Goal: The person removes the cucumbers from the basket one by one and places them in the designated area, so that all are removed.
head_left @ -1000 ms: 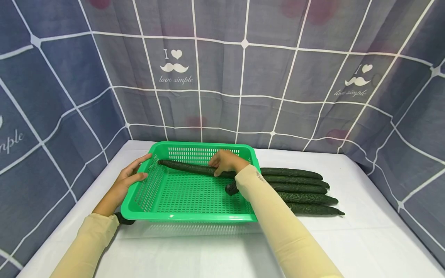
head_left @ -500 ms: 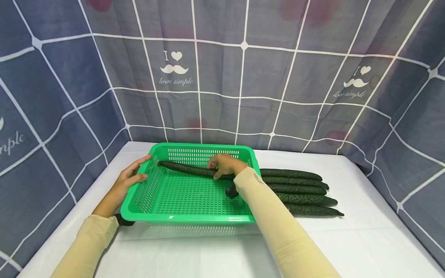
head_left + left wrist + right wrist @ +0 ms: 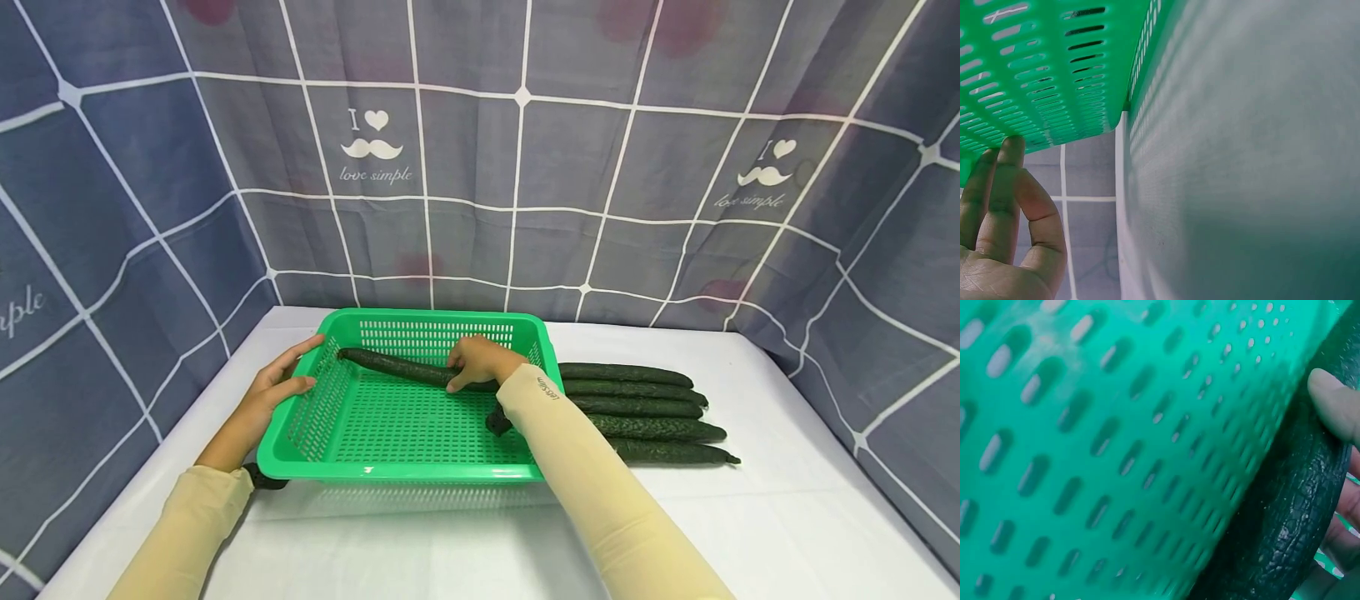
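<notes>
A green plastic basket (image 3: 405, 472) with slotted walls stands on the white tabletop. My left hand (image 3: 273, 396) holds its left rim, thumb over the edge; in the left wrist view, fingers (image 3: 1007, 181) lie against the outside of the wall. Inside the basket, along the back, lies a long dark green cucumber (image 3: 397, 367). My right hand (image 3: 483, 362) grips it near its right part, thumb on the near side. The right wrist view shows the bumpy cucumber (image 3: 1291, 512) close beside the slotted basket surface, with the thumb (image 3: 1335, 403) on it and fingers curled behind.
Several more cucumbers (image 3: 660, 429) lie side by side on the tabletop (image 3: 795, 517) right of the basket, their left ends hidden by the basket and my right sleeve (image 3: 600, 475). A grey-blue checked curtain (image 3: 472, 167) encloses the back and sides.
My right hand and the cucumber have shifted slightly toward the near side, lower in the basket. The left hand and the basket have stayed about where they were.
</notes>
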{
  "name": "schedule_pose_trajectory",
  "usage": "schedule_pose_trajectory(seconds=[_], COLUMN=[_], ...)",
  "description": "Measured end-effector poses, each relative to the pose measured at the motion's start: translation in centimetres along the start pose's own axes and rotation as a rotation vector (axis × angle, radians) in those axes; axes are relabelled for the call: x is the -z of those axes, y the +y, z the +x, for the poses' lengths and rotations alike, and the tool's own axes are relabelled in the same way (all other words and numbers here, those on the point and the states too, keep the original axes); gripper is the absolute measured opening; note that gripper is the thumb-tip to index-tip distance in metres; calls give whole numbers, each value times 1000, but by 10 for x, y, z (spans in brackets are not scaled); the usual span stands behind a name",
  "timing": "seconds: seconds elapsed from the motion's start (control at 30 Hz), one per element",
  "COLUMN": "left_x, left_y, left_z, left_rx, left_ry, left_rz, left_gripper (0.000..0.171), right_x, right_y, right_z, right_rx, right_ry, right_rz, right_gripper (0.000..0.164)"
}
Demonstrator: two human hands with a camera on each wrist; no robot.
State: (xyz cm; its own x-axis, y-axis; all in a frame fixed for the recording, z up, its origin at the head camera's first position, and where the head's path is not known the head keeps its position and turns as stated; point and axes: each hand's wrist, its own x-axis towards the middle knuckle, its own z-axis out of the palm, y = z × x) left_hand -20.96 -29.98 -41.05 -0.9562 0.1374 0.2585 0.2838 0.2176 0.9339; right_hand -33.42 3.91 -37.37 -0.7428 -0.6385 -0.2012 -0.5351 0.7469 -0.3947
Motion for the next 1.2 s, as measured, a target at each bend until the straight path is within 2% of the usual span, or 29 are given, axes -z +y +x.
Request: schedule_pose_trajectory(seconds=[0.17, 0.47, 0.6, 0.8, 1.03, 1.2], left_x=[0, 2, 2, 3, 2, 0], left_y=[0, -1, -1, -1, -1, 0], left_z=[-1, -1, -1, -1, -2, 0], left_rx=[5, -17, 0, 3, 6, 3], left_ry=[5, 14, 12, 14, 16, 7], left_rz=[-5, -4, -17, -14, -12, -5], left_gripper=[67, 66, 66, 67, 67, 67], right_x=[3, 9, 12, 18, 26, 29], right_y=[4, 9, 9, 9, 10, 15], right_z=[2, 0, -1, -4, -10, -12], right_rx=[31, 64, 64, 65, 65, 69], right_ry=[-10, -11, 18, 87, 150, 173], right_rz=[46, 289, 358, 421, 628, 725], right_gripper=[40, 31, 24, 33, 32, 31])
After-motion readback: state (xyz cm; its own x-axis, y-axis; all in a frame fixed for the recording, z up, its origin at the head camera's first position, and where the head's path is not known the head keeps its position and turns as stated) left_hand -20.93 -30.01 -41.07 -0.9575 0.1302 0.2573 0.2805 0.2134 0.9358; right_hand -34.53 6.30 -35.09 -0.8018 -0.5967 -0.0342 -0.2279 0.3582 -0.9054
